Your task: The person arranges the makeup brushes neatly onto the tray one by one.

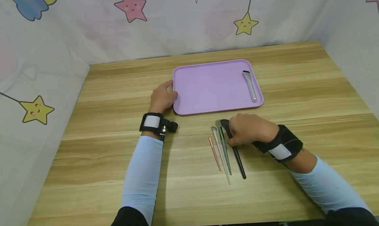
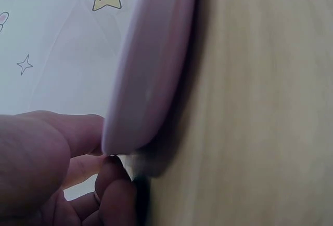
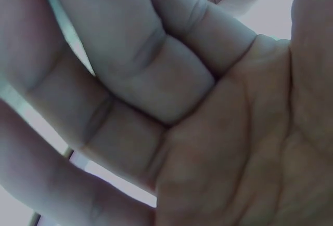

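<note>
My left hand [image 1: 162, 97] holds the lilac tray [image 1: 213, 86] by its left edge. In the left wrist view the thumb and curled fingers [image 2: 112, 179] meet at the tray's rim [image 2: 140, 80]. Below the tray my right hand [image 1: 250, 130] pinches a black makeup brush [image 1: 239, 163], hiding part of its handle. The brush still lies along the tabletop. In the right wrist view the curled fingers and palm [image 3: 208, 132] fill the picture, and the brush cannot be made out. A silver flat-headed brush [image 1: 250, 86] lies at the tray's right side.
Left of the black brush lie a green brush [image 1: 225, 150], a pale-handled brush [image 1: 220, 153] and a small pink brush [image 1: 214, 153], roughly side by side. The wooden table [image 1: 103, 173] meets patterned cloth walls [image 1: 177, 32] at the back and sides.
</note>
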Demonstrator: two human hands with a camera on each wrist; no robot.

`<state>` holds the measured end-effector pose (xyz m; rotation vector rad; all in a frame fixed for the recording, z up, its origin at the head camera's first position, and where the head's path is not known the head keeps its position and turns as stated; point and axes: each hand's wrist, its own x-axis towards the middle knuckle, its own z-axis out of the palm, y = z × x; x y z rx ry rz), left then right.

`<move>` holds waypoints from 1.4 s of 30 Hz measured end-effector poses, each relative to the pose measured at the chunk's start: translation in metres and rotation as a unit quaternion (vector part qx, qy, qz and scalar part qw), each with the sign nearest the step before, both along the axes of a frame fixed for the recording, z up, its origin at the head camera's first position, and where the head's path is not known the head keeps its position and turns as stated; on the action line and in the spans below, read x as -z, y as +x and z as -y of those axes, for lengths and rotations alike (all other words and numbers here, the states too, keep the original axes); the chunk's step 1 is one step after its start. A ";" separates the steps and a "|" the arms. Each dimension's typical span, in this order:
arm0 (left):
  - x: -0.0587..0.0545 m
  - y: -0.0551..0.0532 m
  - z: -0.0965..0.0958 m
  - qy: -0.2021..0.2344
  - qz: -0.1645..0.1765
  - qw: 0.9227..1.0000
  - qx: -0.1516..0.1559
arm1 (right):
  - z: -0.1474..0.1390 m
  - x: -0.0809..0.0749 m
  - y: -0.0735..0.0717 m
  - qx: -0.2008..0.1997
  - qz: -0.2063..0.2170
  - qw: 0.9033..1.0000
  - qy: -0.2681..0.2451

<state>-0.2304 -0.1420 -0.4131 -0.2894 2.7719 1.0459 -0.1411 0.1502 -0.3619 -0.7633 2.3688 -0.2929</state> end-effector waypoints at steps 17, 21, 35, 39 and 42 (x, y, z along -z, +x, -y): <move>0.000 0.001 -0.001 0.003 0.005 1.000 -0.004 | -0.002 0.003 -0.001 0.010 -0.044 0.999 -0.004; 0.000 -0.001 -0.001 0.007 0.010 1.000 -0.008 | -0.003 0.003 -0.002 0.014 -0.054 0.998 -0.024; -0.001 0.002 -0.001 0.005 0.002 1.000 -0.005 | -0.003 0.001 -0.009 0.047 -0.108 0.989 -0.089; -0.001 0.002 -0.001 0.004 -0.001 1.000 -0.004 | -0.003 0.002 -0.011 0.079 -0.110 0.986 -0.102; -0.001 0.002 -0.001 0.004 -0.003 1.000 -0.002 | -0.003 0.003 -0.012 0.100 -0.109 0.982 -0.117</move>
